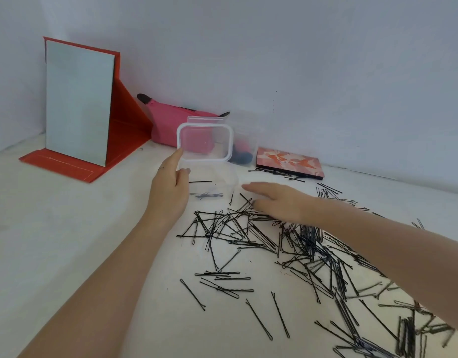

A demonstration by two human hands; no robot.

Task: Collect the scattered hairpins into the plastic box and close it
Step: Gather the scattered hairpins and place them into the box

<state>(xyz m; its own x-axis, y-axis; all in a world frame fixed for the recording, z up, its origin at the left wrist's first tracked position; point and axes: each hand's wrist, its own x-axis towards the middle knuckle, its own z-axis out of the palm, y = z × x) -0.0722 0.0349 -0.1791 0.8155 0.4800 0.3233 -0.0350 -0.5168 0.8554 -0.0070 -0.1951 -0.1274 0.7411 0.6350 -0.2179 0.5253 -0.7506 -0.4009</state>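
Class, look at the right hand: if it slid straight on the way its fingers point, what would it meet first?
Probably the clear plastic box: the right hand points left toward its near wall, though depth is unclear.

Clear glossy plastic box (224, 182) (thin black metal hairpins (261, 236))

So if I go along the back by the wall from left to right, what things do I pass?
Red folding mirror → pink pouch → clear plastic box with its lid up → small clear bag → patterned flat case.
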